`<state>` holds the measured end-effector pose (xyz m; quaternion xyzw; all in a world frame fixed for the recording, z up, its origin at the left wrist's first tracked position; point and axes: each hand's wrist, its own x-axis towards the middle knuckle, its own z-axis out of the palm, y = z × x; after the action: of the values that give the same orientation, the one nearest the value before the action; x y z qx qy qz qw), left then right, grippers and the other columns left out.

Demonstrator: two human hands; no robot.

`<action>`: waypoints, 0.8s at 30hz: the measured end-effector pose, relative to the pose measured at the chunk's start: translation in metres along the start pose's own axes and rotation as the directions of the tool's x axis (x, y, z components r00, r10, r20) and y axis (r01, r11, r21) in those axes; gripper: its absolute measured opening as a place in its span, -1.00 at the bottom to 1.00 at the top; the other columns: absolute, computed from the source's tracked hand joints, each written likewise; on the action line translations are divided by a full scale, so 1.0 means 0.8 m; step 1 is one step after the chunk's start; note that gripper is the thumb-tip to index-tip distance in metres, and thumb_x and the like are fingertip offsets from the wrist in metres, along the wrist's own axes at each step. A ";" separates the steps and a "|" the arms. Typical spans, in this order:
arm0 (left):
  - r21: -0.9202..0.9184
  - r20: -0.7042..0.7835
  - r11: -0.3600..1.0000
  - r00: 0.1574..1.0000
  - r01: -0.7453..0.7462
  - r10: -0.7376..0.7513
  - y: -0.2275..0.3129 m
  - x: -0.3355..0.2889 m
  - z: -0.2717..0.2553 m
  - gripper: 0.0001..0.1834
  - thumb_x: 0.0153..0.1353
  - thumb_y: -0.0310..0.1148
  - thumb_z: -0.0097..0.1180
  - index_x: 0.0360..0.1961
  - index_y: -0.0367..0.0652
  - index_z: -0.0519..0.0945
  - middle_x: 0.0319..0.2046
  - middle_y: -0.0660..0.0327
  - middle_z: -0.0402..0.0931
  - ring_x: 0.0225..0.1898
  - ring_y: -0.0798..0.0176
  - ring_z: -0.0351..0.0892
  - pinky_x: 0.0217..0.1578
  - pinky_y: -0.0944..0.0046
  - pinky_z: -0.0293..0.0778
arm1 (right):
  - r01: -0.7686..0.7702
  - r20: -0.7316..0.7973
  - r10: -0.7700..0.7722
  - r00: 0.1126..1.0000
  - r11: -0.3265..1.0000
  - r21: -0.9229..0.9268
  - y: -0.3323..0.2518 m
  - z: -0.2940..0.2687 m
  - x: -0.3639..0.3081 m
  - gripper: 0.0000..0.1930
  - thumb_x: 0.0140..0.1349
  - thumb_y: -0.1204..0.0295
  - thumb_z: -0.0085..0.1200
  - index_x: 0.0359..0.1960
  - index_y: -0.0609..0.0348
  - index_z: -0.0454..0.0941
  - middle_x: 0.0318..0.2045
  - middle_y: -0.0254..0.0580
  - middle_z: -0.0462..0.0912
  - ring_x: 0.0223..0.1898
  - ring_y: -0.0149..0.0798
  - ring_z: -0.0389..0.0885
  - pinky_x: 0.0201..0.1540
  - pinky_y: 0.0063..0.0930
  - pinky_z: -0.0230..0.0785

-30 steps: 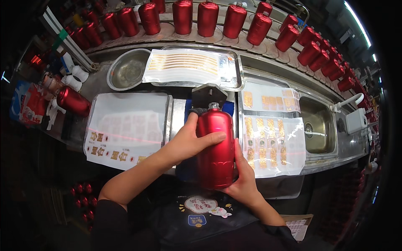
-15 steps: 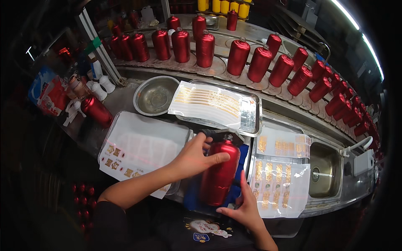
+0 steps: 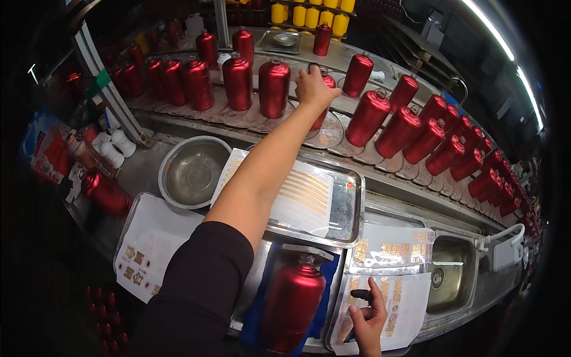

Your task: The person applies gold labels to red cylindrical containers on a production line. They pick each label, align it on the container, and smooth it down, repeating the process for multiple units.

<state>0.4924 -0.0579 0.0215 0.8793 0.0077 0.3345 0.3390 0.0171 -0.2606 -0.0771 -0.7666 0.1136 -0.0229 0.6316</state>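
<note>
My left hand point(image 3: 315, 89) reaches across to the conveyor and closes round the upper part of a red metallic bottle point(image 3: 320, 121). Its fingers are partly hidden behind that bottle; something dark covers a fingertip. Another red bottle point(image 3: 294, 306) lies tilted on a blue cloth point(image 3: 256, 321) in front of me, with neither hand on it. Near the lower edge, my right hand point(image 3: 372, 321) has its fingers apart over a white decal sheet point(image 3: 410, 303) with gold prints. A black cover sits on one of its fingers.
Rows of red bottles point(image 3: 367, 119) stand on the conveyor at the back. A metal bowl point(image 3: 196, 172) sits left of a steel tray point(image 3: 345, 202) with a gold-striped sheet point(image 3: 303, 196). Another decal sheet point(image 3: 148, 238) lies on the left, and a sink point(image 3: 455, 279) is on the right.
My left hand has left the bottle in front of me and moved up to one on the conveyor. My right hand has shifted right and down, away from the front bottle, which now rests on the cloth.
</note>
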 end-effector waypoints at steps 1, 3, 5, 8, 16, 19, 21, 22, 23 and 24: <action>-0.028 -0.050 0.998 0.997 -0.064 0.063 -0.004 -0.012 0.004 -0.14 -0.25 -0.03 0.51 0.00 -0.34 0.40 0.04 -0.23 0.40 0.06 -0.21 0.47 0.05 -0.03 0.49 | -0.024 0.013 0.023 1.000 1.000 0.002 -0.009 -0.006 0.011 -0.24 0.09 0.61 0.16 0.42 0.22 0.24 -0.04 -0.14 0.60 -0.44 -0.61 0.49 -0.38 -0.78 0.34; -0.058 -0.086 0.979 0.978 -0.195 0.189 -0.005 -0.030 -0.017 -0.18 -0.24 -0.06 0.51 -0.06 -0.38 0.40 -0.04 -0.24 0.45 0.01 -0.21 0.50 0.01 -0.01 0.49 | 0.026 -0.008 -0.026 1.000 0.996 -0.084 -0.025 -0.010 0.031 -0.28 0.12 0.60 0.12 0.41 0.22 0.27 -0.07 -0.16 0.59 -0.37 -0.59 0.50 -0.35 -0.77 0.33; -0.305 -0.027 0.939 0.987 -0.159 0.158 0.002 -0.053 -0.077 -0.20 -0.25 -0.06 0.53 -0.13 -0.41 0.40 -0.10 -0.25 0.48 -0.03 -0.20 0.53 0.01 0.00 0.47 | 0.101 -0.029 -0.104 0.994 0.990 -0.098 -0.028 -0.008 0.041 -0.32 0.16 0.55 0.10 0.39 0.24 0.29 -0.08 -0.19 0.57 -0.26 -0.56 0.49 -0.33 -0.77 0.31; -0.453 -0.143 0.869 0.978 -0.201 0.152 -0.027 -0.081 -0.208 -0.26 -0.24 -0.01 0.57 -0.26 -0.38 0.45 -0.33 -0.12 0.61 -0.25 -0.03 0.66 -0.17 0.09 0.55 | 0.136 -0.036 -0.141 0.989 0.985 -0.105 -0.024 -0.008 0.038 -0.34 0.18 0.53 0.11 0.39 0.21 0.31 -0.13 -0.23 0.58 -0.36 -0.60 0.44 -0.40 -0.77 0.25; 0.376 -0.385 0.917 0.922 0.131 0.027 -0.242 -0.118 -0.472 -0.33 -0.15 -0.03 0.57 -0.24 -0.35 0.51 -0.27 -0.05 0.64 -0.24 0.03 0.66 -0.16 0.13 0.55 | -0.089 0.037 0.094 0.995 0.990 -0.107 -0.039 -0.012 0.007 -0.40 0.21 0.56 0.10 0.35 0.21 0.36 -0.13 -0.20 0.60 -0.26 -0.54 0.49 -0.24 -0.72 0.33; 0.534 -0.394 0.794 0.916 0.291 -0.071 -0.334 -0.123 -0.487 -0.09 -0.23 0.08 0.54 -0.04 -0.44 0.45 -0.12 -0.34 0.53 -0.08 -0.34 0.57 -0.04 -0.08 0.52 | -0.074 0.095 0.085 0.992 0.990 -0.118 -0.065 -0.005 0.001 -0.40 0.20 0.58 0.09 0.34 0.20 0.37 -0.12 -0.19 0.59 -0.25 -0.52 0.48 -0.26 -0.72 0.32; 0.511 -0.349 0.785 0.919 0.349 -0.182 -0.365 -0.124 -0.490 -0.03 -0.24 0.11 0.54 0.02 -0.45 0.44 -0.11 -0.36 0.53 -0.06 -0.35 0.56 -0.01 -0.09 0.51 | -0.095 0.078 0.105 0.991 0.987 -0.131 -0.086 0.002 -0.010 -0.40 0.20 0.58 0.08 0.34 0.20 0.37 -0.14 -0.20 0.60 -0.30 -0.55 0.46 -0.29 -0.74 0.28; 0.438 -0.374 0.826 0.907 0.355 -0.191 -0.381 -0.125 -0.493 -0.03 -0.24 0.14 0.53 0.00 -0.45 0.45 -0.10 -0.36 0.53 -0.04 -0.35 0.55 0.01 -0.10 0.49 | -0.101 0.082 0.114 0.990 0.984 -0.145 -0.094 0.003 -0.011 -0.40 0.20 0.57 0.09 0.34 0.20 0.37 -0.15 -0.20 0.60 -0.31 -0.55 0.45 -0.29 -0.75 0.28; 0.405 -0.340 0.844 0.915 0.351 -0.218 -0.379 -0.122 -0.494 0.03 -0.26 0.19 0.53 0.00 -0.50 0.41 -0.11 -0.40 0.51 -0.04 -0.36 0.55 0.03 -0.10 0.49 | -0.106 0.082 0.120 0.989 0.982 -0.155 -0.098 0.003 -0.014 -0.40 0.20 0.57 0.09 0.34 0.21 0.37 -0.15 -0.21 0.60 -0.33 -0.56 0.45 -0.30 -0.75 0.27; 0.450 -0.333 0.807 0.910 0.383 -0.246 -0.376 -0.120 -0.493 0.07 -0.27 0.20 0.53 0.00 -0.53 0.38 -0.09 -0.42 0.49 -0.01 -0.38 0.53 0.05 -0.10 0.47 | -0.099 0.082 0.111 0.990 0.986 -0.133 -0.093 0.001 -0.016 -0.40 0.21 0.56 0.10 0.35 0.22 0.36 -0.16 -0.20 0.61 -0.35 -0.57 0.43 -0.29 -0.77 0.25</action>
<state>0.2478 0.3838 -0.0002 0.8719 0.2858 0.3708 0.1438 0.0159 -0.2438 -0.0033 -0.7989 0.1266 0.0521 0.5856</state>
